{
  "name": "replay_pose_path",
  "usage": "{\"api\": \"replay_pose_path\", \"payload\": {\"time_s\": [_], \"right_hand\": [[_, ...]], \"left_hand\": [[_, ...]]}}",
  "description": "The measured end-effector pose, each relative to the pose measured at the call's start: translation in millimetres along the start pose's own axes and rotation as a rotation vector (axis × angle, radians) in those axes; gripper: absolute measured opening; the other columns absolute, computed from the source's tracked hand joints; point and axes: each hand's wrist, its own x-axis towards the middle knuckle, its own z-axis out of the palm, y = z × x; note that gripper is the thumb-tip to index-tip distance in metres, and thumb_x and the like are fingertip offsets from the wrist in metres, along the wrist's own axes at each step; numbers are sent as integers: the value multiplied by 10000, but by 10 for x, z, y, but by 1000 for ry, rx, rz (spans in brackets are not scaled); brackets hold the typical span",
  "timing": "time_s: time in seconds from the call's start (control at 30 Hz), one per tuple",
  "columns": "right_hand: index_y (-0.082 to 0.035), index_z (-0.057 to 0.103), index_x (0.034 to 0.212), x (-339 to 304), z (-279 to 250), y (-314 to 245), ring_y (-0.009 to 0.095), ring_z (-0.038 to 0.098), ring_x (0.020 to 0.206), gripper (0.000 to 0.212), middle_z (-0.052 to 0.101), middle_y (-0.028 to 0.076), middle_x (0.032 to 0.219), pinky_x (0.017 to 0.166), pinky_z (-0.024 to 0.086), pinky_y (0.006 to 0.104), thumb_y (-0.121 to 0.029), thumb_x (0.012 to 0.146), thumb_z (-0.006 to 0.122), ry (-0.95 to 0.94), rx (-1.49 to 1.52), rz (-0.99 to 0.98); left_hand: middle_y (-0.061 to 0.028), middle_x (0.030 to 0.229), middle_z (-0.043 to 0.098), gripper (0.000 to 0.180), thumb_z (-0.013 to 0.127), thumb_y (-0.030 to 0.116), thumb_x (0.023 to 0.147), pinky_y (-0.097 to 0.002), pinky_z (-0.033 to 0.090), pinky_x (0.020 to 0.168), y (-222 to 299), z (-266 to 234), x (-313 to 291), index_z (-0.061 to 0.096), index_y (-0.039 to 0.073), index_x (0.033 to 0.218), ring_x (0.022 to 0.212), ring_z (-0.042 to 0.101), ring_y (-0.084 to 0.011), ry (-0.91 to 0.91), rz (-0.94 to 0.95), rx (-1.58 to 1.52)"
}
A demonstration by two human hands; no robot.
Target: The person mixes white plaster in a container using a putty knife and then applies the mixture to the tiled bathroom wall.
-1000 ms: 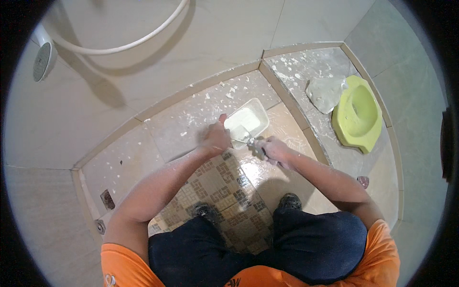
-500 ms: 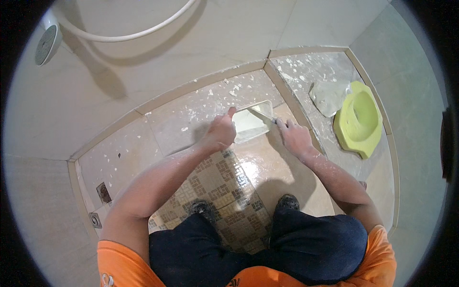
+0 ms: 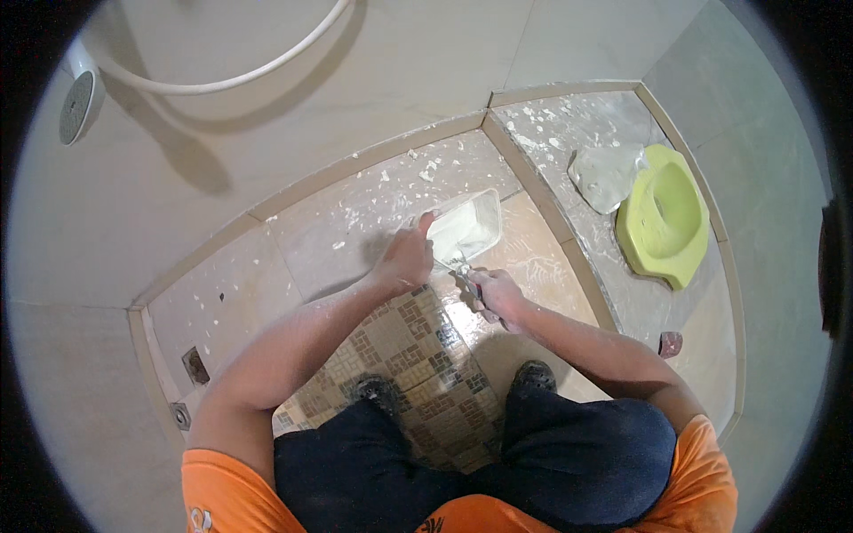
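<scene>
A white rectangular plastic tub (image 3: 495, 206) sits tilted in the middle, with white paste or powder (image 3: 460, 227) inside. My left hand (image 3: 409, 258) is closed on its left side, the thumb over the rim. In my right hand (image 3: 499, 295) is a small putty knife (image 3: 464, 269), held by its handle. Its blade points up and left at the tub's near edge, with white material on it. My fingers partly hide the handle.
A yellow-green squat toilet pan (image 3: 633, 238) lies on the raised ledge at right, beside a clear bag of white material (image 3: 604, 178). A reddish-brown block (image 3: 671, 344) is nearer. White flakes dot the tiles. A shower head (image 3: 78, 108) and hose (image 3: 231, 86) hang upper left.
My right hand has moved down and left with the putty knife, from the tub's right side to its near edge. The tub tilts more, and my left hand keeps its hold.
</scene>
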Motion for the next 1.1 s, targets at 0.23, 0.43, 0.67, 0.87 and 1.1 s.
{"api": "replay_pose_path", "payload": {"time_s": [0.23,0.43,0.67,0.87,1.1], "right_hand": [[-49,632,871,158,-177,109,97,408,402,308,540,11,602,366,306,291,-273,1038,503,215,4,-104],[-38,655,890,116,-143,-176,113,472,462,357,540,24,616,403,347,293,-331,1045,521,256,-65,-154],[26,691,1065,240,-374,-175,381,710,811,425,708,250,842,784,542,472,-375,979,579,86,-715,-243],[-58,634,1253,72,-697,-432,396,701,822,341,684,226,878,703,557,492,-267,995,552,483,-1377,-699],[-101,585,1316,183,-890,-296,400,693,775,342,679,188,879,676,543,511,-254,1016,525,581,-1442,-622]], "left_hand": [[-305,969,686,523,451,83,962,-523,525,876,85,-147,65,440,132,1482,967,689,-440,-11,90,-95],[-208,901,714,539,459,50,950,-440,564,795,-9,-90,113,445,115,1484,854,734,-308,-74,16,-215],[-189,858,714,516,505,85,949,-429,566,747,-26,-61,-6,445,23,1457,769,737,-282,-44,-77,-203],[-219,858,713,515,498,84,940,-447,564,752,-102,-89,86,453,25,1450,751,734,-318,43,-32,-136],[-231,873,710,544,458,75,945,-432,562,762,-187,93,263,442,109,1487,760,732,-313,92,17,-50]]}}
